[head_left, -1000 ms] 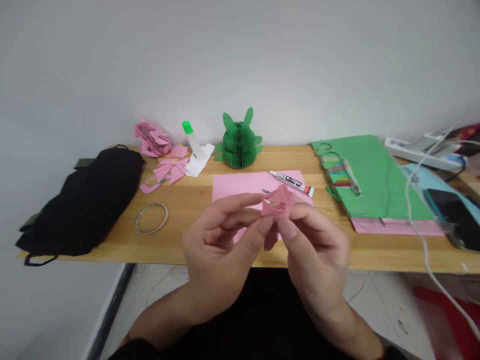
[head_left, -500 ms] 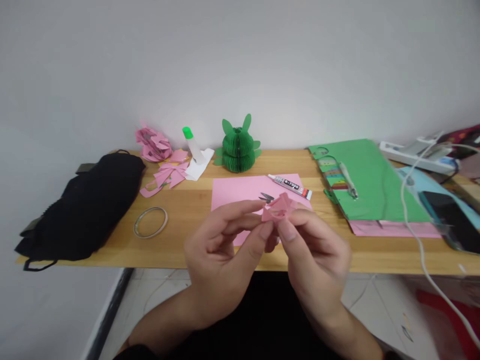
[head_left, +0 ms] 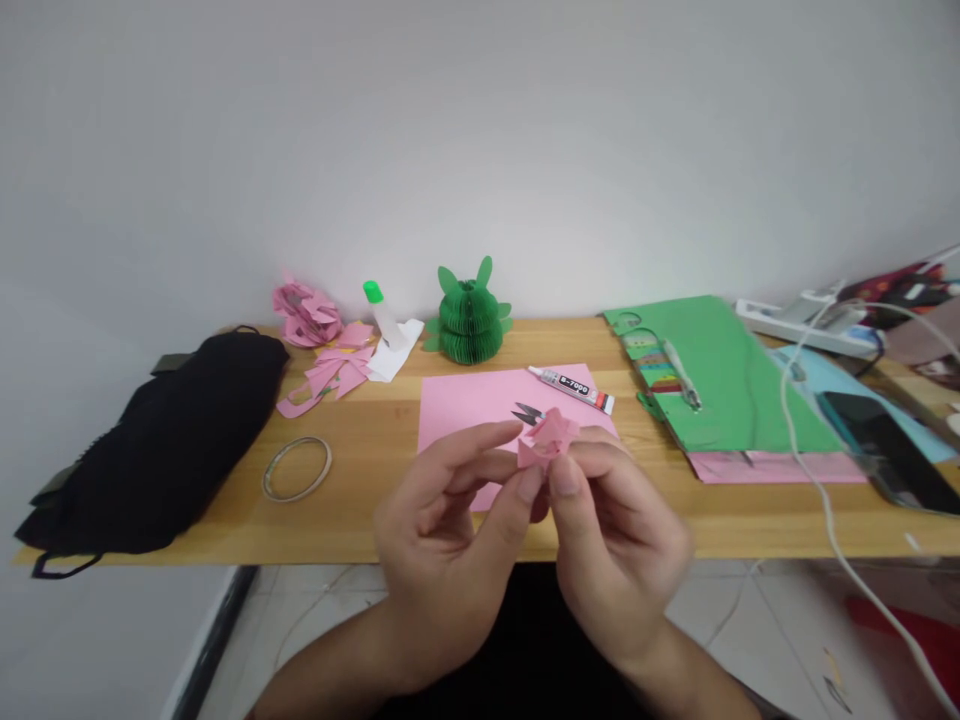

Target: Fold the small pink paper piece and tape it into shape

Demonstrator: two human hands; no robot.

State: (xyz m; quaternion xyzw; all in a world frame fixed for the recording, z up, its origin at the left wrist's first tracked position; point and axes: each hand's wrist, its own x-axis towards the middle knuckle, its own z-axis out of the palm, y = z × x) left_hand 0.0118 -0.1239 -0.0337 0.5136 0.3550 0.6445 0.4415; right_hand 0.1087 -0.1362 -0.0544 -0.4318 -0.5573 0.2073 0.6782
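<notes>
Between my two hands is a small folded pink paper piece (head_left: 550, 432), pinched by thumbs and fingers from both sides. My left hand (head_left: 457, 540) grips its left edge, thumb at the lower front. My right hand (head_left: 619, 540) holds the right edge, its thumb beside the left one. Just behind the paper, the dark blades of scissors (head_left: 527, 412) show; their handles are hidden. Under the hands lies a pink paper sheet (head_left: 465, 400), with a B-7000 glue tube (head_left: 574, 388) across its upper right part.
A green paper honeycomb figure (head_left: 470, 325) stands by the wall. Left of it are a glue stick (head_left: 384, 315), pink paper scraps (head_left: 341, 365), a tape ring (head_left: 296, 470) and a black bag (head_left: 165, 440). To the right lie green sheets (head_left: 735, 380), a phone (head_left: 885, 450) and a white cable (head_left: 817, 490).
The view has tilted up slightly, so the table sits lower in the picture. Both hands keep their pinch on the folded paper, which has turned slightly.
</notes>
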